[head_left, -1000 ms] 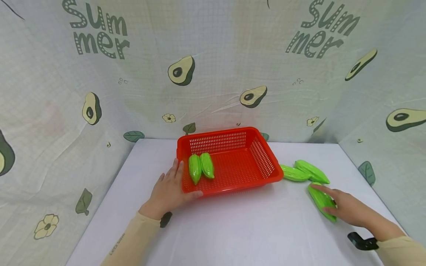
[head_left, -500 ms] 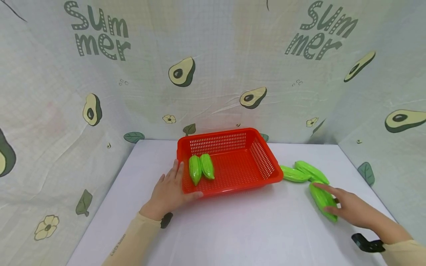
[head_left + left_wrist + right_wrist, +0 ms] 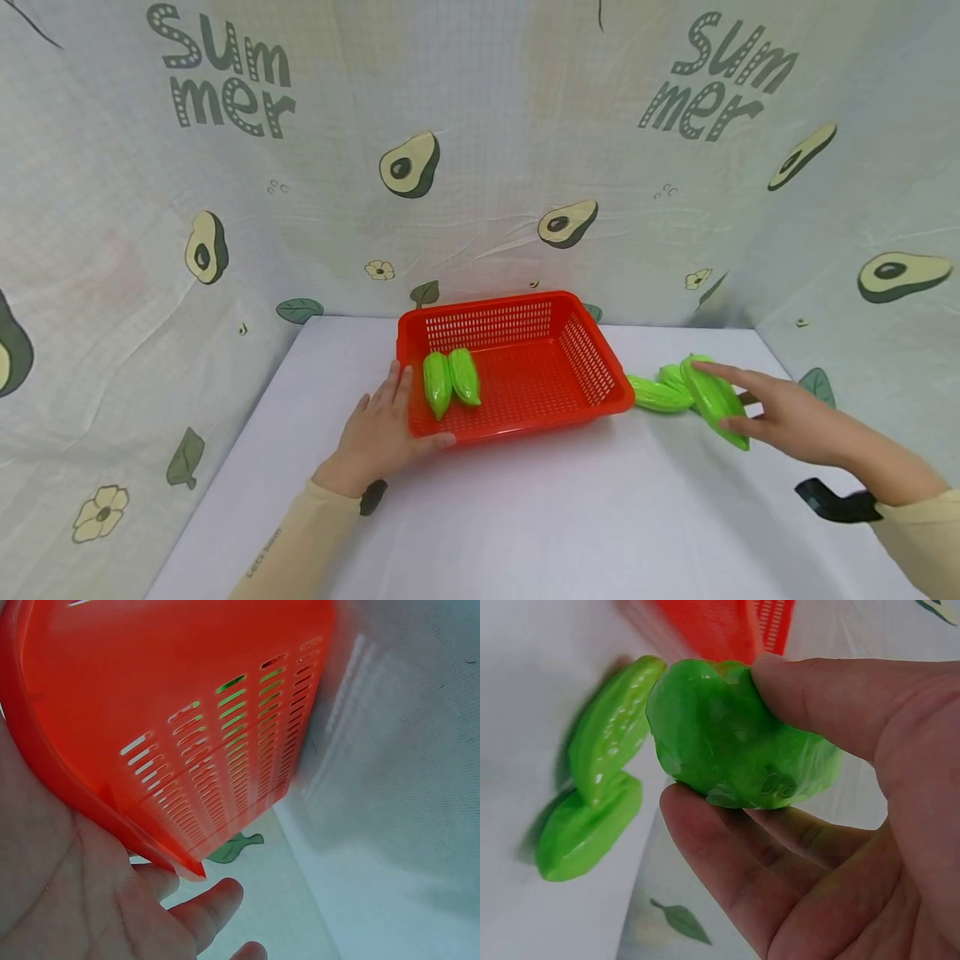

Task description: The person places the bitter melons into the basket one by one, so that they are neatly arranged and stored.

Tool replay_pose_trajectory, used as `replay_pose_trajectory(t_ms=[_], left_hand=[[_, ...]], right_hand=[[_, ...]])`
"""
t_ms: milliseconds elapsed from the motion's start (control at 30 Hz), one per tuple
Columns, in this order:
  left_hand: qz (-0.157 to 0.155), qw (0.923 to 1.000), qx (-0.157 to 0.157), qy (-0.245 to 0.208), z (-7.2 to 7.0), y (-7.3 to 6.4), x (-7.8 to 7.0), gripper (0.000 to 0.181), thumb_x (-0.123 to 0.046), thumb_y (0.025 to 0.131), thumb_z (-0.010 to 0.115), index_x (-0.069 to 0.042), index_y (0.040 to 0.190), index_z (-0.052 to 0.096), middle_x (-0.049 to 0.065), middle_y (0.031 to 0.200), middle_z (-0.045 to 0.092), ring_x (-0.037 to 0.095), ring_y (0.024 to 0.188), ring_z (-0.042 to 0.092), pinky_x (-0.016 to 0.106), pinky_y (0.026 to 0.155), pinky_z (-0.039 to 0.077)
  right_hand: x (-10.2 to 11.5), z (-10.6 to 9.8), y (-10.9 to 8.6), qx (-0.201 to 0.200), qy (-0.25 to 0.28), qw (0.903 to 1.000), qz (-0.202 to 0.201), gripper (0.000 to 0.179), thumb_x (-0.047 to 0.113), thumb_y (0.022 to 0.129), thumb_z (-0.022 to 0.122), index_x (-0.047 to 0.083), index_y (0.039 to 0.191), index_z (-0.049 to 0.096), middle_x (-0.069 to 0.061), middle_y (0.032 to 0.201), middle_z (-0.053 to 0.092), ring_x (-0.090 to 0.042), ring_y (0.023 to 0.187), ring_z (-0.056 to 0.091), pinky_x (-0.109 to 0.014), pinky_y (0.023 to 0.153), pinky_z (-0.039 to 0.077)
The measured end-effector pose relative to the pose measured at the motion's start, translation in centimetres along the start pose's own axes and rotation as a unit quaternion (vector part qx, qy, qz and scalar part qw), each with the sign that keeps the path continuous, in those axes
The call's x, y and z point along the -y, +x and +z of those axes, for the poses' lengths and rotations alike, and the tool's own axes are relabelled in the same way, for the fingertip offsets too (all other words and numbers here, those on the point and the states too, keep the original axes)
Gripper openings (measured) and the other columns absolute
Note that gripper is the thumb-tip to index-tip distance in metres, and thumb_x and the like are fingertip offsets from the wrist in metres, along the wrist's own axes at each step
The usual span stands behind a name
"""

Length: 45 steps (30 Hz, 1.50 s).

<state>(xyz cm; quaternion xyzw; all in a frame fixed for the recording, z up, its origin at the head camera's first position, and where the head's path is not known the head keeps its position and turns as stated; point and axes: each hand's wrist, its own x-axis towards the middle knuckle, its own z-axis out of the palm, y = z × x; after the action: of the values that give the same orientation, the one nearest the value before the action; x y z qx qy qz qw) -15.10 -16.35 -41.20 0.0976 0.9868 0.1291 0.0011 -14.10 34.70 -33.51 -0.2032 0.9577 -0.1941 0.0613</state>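
In the head view my right hand (image 3: 798, 421) pinches a bright green, shiny bitter melon (image 3: 712, 396) between thumb and fingertips, raised over the table. The right wrist view shows its blunt end close up, thumb on one side and fingers on the other. Behind it lie two more bitter melons, one ridged and bumpy (image 3: 615, 724), the other smoother (image 3: 589, 829). My left hand (image 3: 378, 433) rests with spread, extended fingers on the left rim of a red plastic basket (image 3: 532, 379). Inside the basket two bitter melons (image 3: 437, 385) lie side by side at the left.
The basket stands toward the back of a white table (image 3: 525, 508). Its slotted side wall (image 3: 225, 750) fills much of the left wrist view. A cloth (image 3: 480, 167) printed with avocados and lettering hangs behind and on both sides.
My right hand has lifted the bitter melon off the table, moving it up and farther back, so it now overlaps the two lying there. My left hand has stayed at the basket.
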Motion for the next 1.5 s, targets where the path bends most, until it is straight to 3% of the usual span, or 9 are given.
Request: replay_pose_trajectory(t_ms=[400, 533, 667, 800, 1000, 1167, 1333, 1500], left_hand=[[0.0, 1.0, -0.005, 0.0, 0.2, 0.0, 0.2, 0.125, -0.09, 0.059, 0.036, -0.005, 0.148, 0.011, 0.015, 0.152, 0.009, 0.032, 0.136, 0.016, 0.059, 0.102, 0.022], [0.002, 1.0, -0.005, 0.0, 0.2, 0.0, 0.2, 0.126, -0.09, 0.059, 0.037, -0.004, 0.148, 0.012, 0.016, 0.152, 0.009, 0.033, 0.136, 0.017, 0.06, 0.101, 0.022], [0.002, 1.0, -0.008, 0.0, 0.3, 0.0, 0.3, 0.125, -0.09, 0.059, 0.037, -0.005, 0.148, 0.012, 0.015, 0.152, 0.009, 0.032, 0.135, 0.017, 0.06, 0.101, 0.022], [0.0, 0.9999, -0.011, 0.0, 0.4, 0.1, 0.4, 0.125, -0.09, 0.059, 0.037, -0.006, 0.148, 0.011, 0.014, 0.152, 0.009, 0.032, 0.136, 0.017, 0.06, 0.101, 0.022], [-0.002, 1.0, -0.009, -0.002, 0.5, 0.2, 0.3, 0.126, -0.09, 0.058, 0.038, -0.006, 0.148, 0.011, 0.014, 0.152, 0.009, 0.032, 0.136, 0.016, 0.06, 0.101, 0.023], [-0.005, 0.9999, -0.011, -0.001, 0.5, 0.2, 0.4, 0.126, -0.09, 0.057, 0.038, -0.006, 0.148, 0.012, 0.014, 0.152, 0.01, 0.032, 0.135, 0.017, 0.061, 0.099, 0.024], [-0.009, 0.9999, -0.009, -0.003, 0.6, 0.3, 0.3, 0.127, -0.091, 0.057, 0.038, -0.007, 0.148, 0.011, 0.013, 0.152, 0.01, 0.032, 0.136, 0.016, 0.061, 0.099, 0.025], [-0.01, 0.9999, -0.008, -0.003, 0.5, 0.4, 0.3, 0.126, -0.091, 0.057, 0.038, -0.008, 0.148, 0.011, 0.013, 0.153, 0.01, 0.031, 0.136, 0.015, 0.06, 0.099, 0.025]], right_hand=[[5.3, -2.8, 7.4, 0.034, 0.04, 0.996, -0.072, 0.075, 0.026, 0.082, 0.072, 0.037, 0.143, 0.029, 0.001, 0.136, 0.043, -0.027, 0.107, 0.055, -0.029, 0.073, 0.052], [6.7, -2.8, 10.2, 0.063, 0.073, 0.993, -0.068, 0.073, 0.029, 0.083, 0.07, 0.039, 0.142, 0.029, 0.002, 0.14, 0.037, -0.029, 0.112, 0.051, -0.034, 0.074, 0.052], [8.3, -2.3, 12.7, 0.09, 0.105, 0.9893, -0.047, 0.073, 0.028, 0.082, 0.071, 0.042, 0.141, 0.029, -0.001, 0.135, 0.041, -0.03, 0.111, 0.05, -0.034, 0.071, 0.053], [9.7, -1.5, 15.3, 0.11, 0.112, 0.9864, -0.049, 0.073, 0.024, 0.083, 0.071, 0.04, 0.142, 0.03, -0.003, 0.128, 0.045, -0.029, 0.108, 0.052, -0.034, 0.072, 0.053], [11.2, 0.7, 19.4, 0.128, 0.074, 0.9874, -0.056, 0.072, 0.025, 0.08, 0.073, 0.037, 0.141, 0.034, -0.001, 0.128, 0.044, -0.024, 0.109, 0.047, -0.034, 0.079, 0.049], [11.9, 3.3, 22.6, 0.154, 0.069, 0.9849, -0.039, 0.073, 0.03, 0.08, 0.072, 0.035, 0.141, 0.033, -0.003, 0.119, 0.048, -0.02, 0.097, 0.052, -0.031, 0.072, 0.05], [12.5, 5.7, 24.8, 0.186, 0.089, 0.9784, -0.014, 0.073, 0.027, 0.081, 0.072, 0.032, 0.142, 0.033, -0.008, 0.116, 0.046, -0.022, 0.095, 0.052, -0.029, 0.068, 0.052], [12.9, 7.7, 26.0, 0.217, 0.111, 0.9698, -0.003, 0.071, 0.025, 0.081, 0.072, 0.029, 0.142, 0.035, -0.008, 0.118, 0.045, -0.024, 0.104, 0.046, -0.029, 0.073, 0.051]])
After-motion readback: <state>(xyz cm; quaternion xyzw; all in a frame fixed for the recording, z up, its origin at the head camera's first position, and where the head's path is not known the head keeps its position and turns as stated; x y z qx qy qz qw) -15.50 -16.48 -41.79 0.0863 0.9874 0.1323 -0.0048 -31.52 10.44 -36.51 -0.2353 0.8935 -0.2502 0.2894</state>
